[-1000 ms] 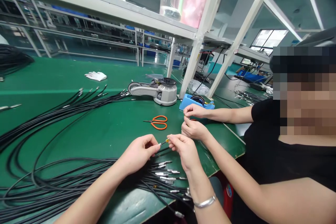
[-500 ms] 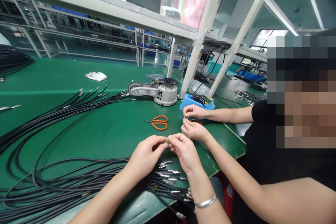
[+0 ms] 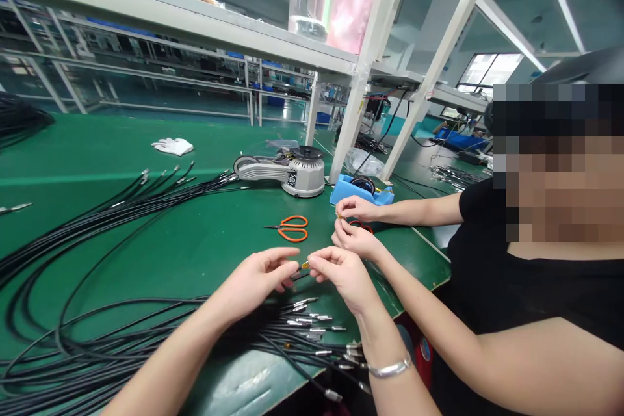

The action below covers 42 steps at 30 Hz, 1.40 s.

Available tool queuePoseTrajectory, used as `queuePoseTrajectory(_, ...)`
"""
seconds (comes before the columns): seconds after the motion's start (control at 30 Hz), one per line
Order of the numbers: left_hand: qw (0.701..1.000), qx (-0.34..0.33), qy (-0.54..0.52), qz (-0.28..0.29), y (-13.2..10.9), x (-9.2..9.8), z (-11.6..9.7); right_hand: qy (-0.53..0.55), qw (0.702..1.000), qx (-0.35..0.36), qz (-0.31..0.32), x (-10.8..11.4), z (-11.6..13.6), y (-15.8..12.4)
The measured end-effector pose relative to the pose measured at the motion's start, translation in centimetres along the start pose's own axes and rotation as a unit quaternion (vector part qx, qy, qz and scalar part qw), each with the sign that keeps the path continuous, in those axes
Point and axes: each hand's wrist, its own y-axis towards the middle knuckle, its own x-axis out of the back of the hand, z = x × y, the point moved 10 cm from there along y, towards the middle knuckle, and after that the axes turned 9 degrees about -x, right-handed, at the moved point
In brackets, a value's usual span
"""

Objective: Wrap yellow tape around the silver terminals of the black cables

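My right hand [image 3: 338, 276] pinches a small shiny yellow piece [image 3: 305, 265], perhaps tape, between thumb and index finger. Just left of it, my left hand [image 3: 260, 279] has its index finger stretched out, apart from the thumb. The left thumb tip lies close to the yellow piece; whether they touch is unclear. A short dark length shows under the fingers, partly hidden. Below both hands spreads a bundle of black cables [image 3: 160, 322] with silvery metal ends [image 3: 312, 322]. Beyond the hands lie orange-handled scissors [image 3: 293, 229].
A grey tape dispenser [image 3: 302, 179] and a blue tape holder [image 3: 341, 190] stand farther back. At the right, a co-worker's hands [image 3: 358, 227] pinch something small. More black cables [image 3: 112, 214] and a white glove [image 3: 173, 146] lie at the left. White shelf posts [image 3: 353, 104] rise behind.
My left thumb and index finger have parted, and the left hand has drawn slightly left from the yellow piece. My right hand keeps its pinch. The view has shifted a little.
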Motion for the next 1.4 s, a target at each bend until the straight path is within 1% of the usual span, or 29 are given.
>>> queuePoseTrajectory(0.07, 0.999, 0.018, 0.029, 0.029, -0.2, 0.8, 0.2, -0.004, 1.000, 0.000, -0.013, 0.3, 0.0, 0.1)
queuePoseTrajectory(0.13, 0.995, 0.022, 0.078, 0.057, -0.4, 1.2, 0.3, -0.003, 1.000, -0.002, -0.021, 0.4, -0.2, 0.1)
queuePoseTrajectory(0.23, 0.992, 0.012, 0.093, 0.083, -0.4, 0.4, 0.2, -0.003, 1.000, -0.001, -0.027, 0.4, -0.5, 0.1)
queuePoseTrajectory(0.37, 0.995, -0.003, 0.061, 0.074, 0.0, -0.9, 0.4, 0.003, 0.999, 0.004, -0.034, 0.4, -0.8, -0.2)
queuePoseTrajectory(0.5, 0.998, -0.010, 0.029, 0.055, 0.2, -1.5, 0.6, 0.006, 0.999, 0.011, -0.045, 0.6, -0.8, -0.4)
queuePoseTrajectory(0.73, 0.999, -0.023, 0.026, 0.015, 0.1, -1.4, 0.1, 0.015, 0.998, 0.018, -0.059, 0.8, -0.6, -0.7)
queuePoseTrajectory(0.9, 0.998, -0.036, 0.053, -0.014, -0.1, -1.3, -0.5, 0.027, 0.997, 0.010, -0.074, 0.9, -1.2, -0.8)
queuePoseTrajectory(1.0, 0.997, -0.038, 0.065, -0.026, -0.1, -1.4, -0.5, 0.019, 0.997, 0.014, -0.078, 0.7, -1.1, -1.2)
queuePoseTrajectory(1.13, 0.998, -0.031, 0.050, 0.005, 0.0, -1.9, -0.1, -0.006, 0.997, 0.024, -0.068, 0.7, -0.4, -2.0)
queuePoseTrajectory(1.2, 0.998, -0.028, 0.045, 0.027, 0.1, -2.2, -0.1, -0.026, 0.998, 0.020, -0.051, 0.8, -0.3, -2.1)
queuePoseTrajectory(1.3, 0.996, -0.029, 0.057, 0.055, 0.0, -2.4, -0.5, -0.062, 0.998, 0.004, -0.017, 1.1, -0.4, -2.0)
queuePoseTrajectory(1.4, 0.994, -0.035, 0.083, 0.063, -0.2, -2.5, -1.1, -0.084, 0.996, -0.010, -0.008, 1.5, -0.6, -1.8)
